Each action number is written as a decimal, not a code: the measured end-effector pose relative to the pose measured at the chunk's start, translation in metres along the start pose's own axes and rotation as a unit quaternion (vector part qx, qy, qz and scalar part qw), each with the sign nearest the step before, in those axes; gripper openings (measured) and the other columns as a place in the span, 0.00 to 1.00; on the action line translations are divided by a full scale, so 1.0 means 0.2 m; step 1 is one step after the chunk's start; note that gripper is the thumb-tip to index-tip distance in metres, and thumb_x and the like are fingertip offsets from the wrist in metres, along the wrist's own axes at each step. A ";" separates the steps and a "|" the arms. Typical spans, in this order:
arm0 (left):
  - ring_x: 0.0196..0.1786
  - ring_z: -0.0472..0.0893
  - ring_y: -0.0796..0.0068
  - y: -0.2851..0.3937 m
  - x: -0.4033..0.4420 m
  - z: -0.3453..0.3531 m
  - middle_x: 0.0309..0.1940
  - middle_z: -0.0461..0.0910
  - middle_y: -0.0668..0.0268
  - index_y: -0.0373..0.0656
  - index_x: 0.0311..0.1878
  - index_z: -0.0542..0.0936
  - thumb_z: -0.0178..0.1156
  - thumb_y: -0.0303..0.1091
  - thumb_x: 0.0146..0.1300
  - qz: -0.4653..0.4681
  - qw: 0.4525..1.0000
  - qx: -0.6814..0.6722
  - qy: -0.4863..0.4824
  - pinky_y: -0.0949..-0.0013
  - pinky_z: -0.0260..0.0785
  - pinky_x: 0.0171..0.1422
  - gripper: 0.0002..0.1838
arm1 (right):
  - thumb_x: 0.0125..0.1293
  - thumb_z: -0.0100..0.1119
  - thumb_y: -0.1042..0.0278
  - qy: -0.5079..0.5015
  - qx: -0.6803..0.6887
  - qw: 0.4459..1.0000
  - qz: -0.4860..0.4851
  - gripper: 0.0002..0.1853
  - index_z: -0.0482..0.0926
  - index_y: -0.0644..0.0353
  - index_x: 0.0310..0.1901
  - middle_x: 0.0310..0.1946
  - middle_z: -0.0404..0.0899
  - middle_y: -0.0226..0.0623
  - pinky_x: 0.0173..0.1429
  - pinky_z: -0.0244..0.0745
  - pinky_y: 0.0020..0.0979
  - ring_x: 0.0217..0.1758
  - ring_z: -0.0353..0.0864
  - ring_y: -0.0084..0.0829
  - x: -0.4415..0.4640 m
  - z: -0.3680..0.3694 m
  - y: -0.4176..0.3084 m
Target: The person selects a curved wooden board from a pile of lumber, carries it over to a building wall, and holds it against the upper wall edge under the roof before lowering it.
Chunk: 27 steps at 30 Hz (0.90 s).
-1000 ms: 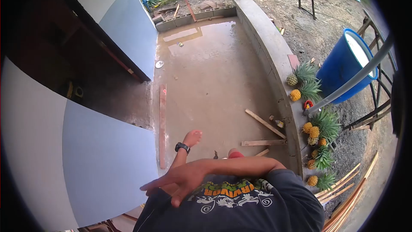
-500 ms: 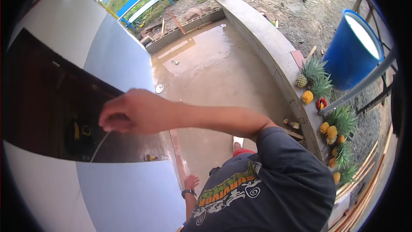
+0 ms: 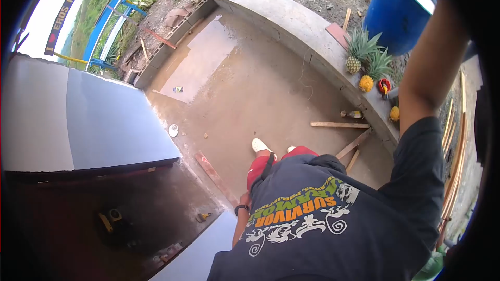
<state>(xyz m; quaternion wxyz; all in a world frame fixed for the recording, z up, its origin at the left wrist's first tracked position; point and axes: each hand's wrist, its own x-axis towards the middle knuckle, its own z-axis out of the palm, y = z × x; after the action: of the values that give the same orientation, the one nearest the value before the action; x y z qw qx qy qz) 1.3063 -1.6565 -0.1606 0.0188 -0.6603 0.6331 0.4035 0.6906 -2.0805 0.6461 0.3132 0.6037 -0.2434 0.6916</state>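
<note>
My left hand [image 3: 245, 198] hangs beside my red shorts [image 3: 257, 170], with a black band [image 3: 241, 208] around its wrist. Its fingers are too small and blurred to read. On the right, my right arm [image 3: 433, 62] is raised past the frame edge, so that hand is out of sight. Nearest to this arm are a blue drum [image 3: 398, 13], a yellow pineapple [image 3: 366, 83] and a red round object [image 3: 384, 87] by the low wall. My feet, in white shoes [image 3: 260, 145], stand on the wet floor [image 3: 250, 93].
A low concrete wall [image 3: 281, 13] bounds the floor, with a green-topped pineapple [image 3: 353, 64] on it. Wood strips [image 3: 338, 124] lie near its base. At left are a blue-and-white wall [image 3: 112, 119], a dark doorway [image 3: 62, 218] and a yellow-black tool [image 3: 108, 221].
My right arm has swung from the doorway across to the far right and up, its hand leaving view. Earlier it pinched a thin pale strand. The view has turned, and both shoes now show.
</note>
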 end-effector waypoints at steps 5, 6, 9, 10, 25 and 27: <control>0.35 0.81 0.69 0.29 0.65 -0.75 0.35 0.80 0.65 0.46 0.48 0.79 0.48 0.44 0.71 -0.325 0.826 -0.461 -0.014 0.61 0.77 0.39 0.15 | 0.69 0.60 0.49 0.052 -0.207 0.939 0.270 0.24 0.80 0.68 0.46 0.37 0.85 0.44 0.39 0.78 0.23 0.38 0.85 0.29 -0.61 -0.18 0.14; 0.35 0.81 0.69 0.26 0.84 -0.84 0.35 0.80 0.65 0.46 0.48 0.79 0.48 0.44 0.71 -0.315 0.826 -0.467 -0.022 0.61 0.77 0.39 0.15 | 0.69 0.63 0.57 0.055 -0.196 0.933 0.296 0.21 0.76 0.69 0.52 0.37 0.85 0.42 0.37 0.77 0.26 0.34 0.82 0.25 -0.78 -0.26 0.19; 0.36 0.81 0.69 0.07 1.25 -1.16 0.37 0.81 0.64 0.45 0.49 0.78 0.51 0.45 0.70 -0.287 0.862 -0.418 -0.015 0.61 0.77 0.40 0.16 | 0.67 0.64 0.52 0.048 -0.410 0.808 0.421 0.34 0.67 0.73 0.62 0.44 0.82 0.46 0.40 0.83 0.24 0.39 0.83 0.30 -1.35 -0.32 0.05; 0.35 0.81 0.69 0.08 1.36 -1.28 0.37 0.81 0.63 0.44 0.49 0.78 0.52 0.45 0.69 -0.292 0.861 -0.416 -0.019 0.61 0.77 0.40 0.16 | 0.70 0.55 0.45 0.044 -0.430 0.763 0.482 0.36 0.64 0.74 0.63 0.42 0.79 0.46 0.39 0.83 0.22 0.45 0.81 0.30 -1.54 -0.36 0.01; 0.34 0.82 0.73 0.24 3.03 -2.66 0.38 0.81 0.66 0.46 0.58 0.74 0.55 0.46 0.68 -0.195 0.907 -0.369 -0.055 0.66 0.75 0.34 0.20 | 0.72 0.52 0.46 0.076 -0.191 0.062 0.977 0.34 0.56 0.58 0.71 0.69 0.62 0.55 0.62 0.71 0.54 0.63 0.72 0.55 -3.68 0.24 -0.54; 0.34 0.82 0.73 0.29 3.16 -2.77 0.38 0.82 0.66 0.46 0.58 0.75 0.55 0.46 0.69 -0.194 0.913 -0.356 -0.045 0.66 0.75 0.34 0.20 | 0.73 0.52 0.49 -0.024 -0.172 0.042 0.984 0.30 0.61 0.59 0.68 0.61 0.73 0.48 0.56 0.76 0.50 0.58 0.78 0.47 -3.92 0.35 -0.26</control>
<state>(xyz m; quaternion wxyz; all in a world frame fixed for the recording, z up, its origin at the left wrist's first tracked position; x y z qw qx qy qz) 1.4593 -2.4843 -0.1107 -0.1112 -0.7145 0.3053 0.6196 0.8351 -2.2040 -0.1198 -0.5698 -0.2514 -0.7304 0.2804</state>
